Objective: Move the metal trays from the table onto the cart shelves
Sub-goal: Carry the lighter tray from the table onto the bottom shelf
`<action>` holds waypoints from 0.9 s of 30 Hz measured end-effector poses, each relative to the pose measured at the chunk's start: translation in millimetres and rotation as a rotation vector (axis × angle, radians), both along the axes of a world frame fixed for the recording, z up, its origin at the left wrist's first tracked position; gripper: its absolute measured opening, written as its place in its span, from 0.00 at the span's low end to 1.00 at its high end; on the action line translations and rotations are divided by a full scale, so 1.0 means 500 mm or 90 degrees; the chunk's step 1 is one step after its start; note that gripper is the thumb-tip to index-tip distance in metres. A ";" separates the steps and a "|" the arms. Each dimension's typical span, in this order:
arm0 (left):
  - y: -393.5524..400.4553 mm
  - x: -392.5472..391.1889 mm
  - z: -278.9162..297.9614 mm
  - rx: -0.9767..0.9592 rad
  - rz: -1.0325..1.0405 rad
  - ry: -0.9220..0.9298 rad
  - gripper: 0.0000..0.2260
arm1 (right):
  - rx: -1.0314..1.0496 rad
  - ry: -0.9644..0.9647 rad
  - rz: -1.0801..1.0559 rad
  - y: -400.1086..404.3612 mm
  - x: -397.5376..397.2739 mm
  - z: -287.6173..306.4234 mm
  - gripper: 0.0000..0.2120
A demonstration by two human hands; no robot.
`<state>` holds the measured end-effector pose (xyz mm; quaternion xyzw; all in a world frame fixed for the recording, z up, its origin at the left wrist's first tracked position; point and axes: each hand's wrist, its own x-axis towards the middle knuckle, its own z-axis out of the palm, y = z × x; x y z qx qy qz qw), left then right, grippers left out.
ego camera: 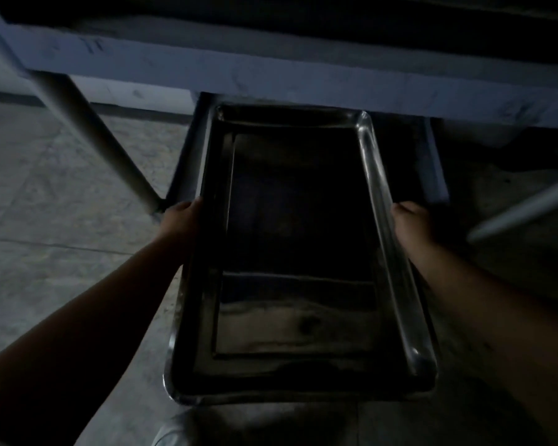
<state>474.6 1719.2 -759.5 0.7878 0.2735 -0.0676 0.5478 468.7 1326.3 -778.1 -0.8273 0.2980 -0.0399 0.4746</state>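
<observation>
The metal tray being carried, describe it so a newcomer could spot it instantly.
Below the pale horizontal cart rail, centre frame, sits the long rectangular metal tray. The left hand and right hand grip its long edges; its shiny raised rim stands out.

Dim light. My left hand (182, 217) & right hand (411, 220) grip long sides of metal tray (297, 252), far end under cart shelf (271, 75).

Cart shelf (271, 72) above; tray (290, 371) hand-held over floor (62, 194).
</observation>
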 end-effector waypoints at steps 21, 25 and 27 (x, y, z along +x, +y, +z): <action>0.016 -0.117 -0.008 -0.093 -0.058 -0.060 0.13 | -0.045 0.041 0.158 -0.066 -0.161 0.026 0.10; 0.003 -0.116 -0.006 -0.102 -0.027 -0.064 0.11 | 0.146 0.022 -0.016 -0.051 -0.131 0.018 0.05; -0.004 -0.116 -0.005 -0.107 -0.012 -0.066 0.11 | 0.133 0.003 -0.020 -0.048 -0.121 0.003 0.07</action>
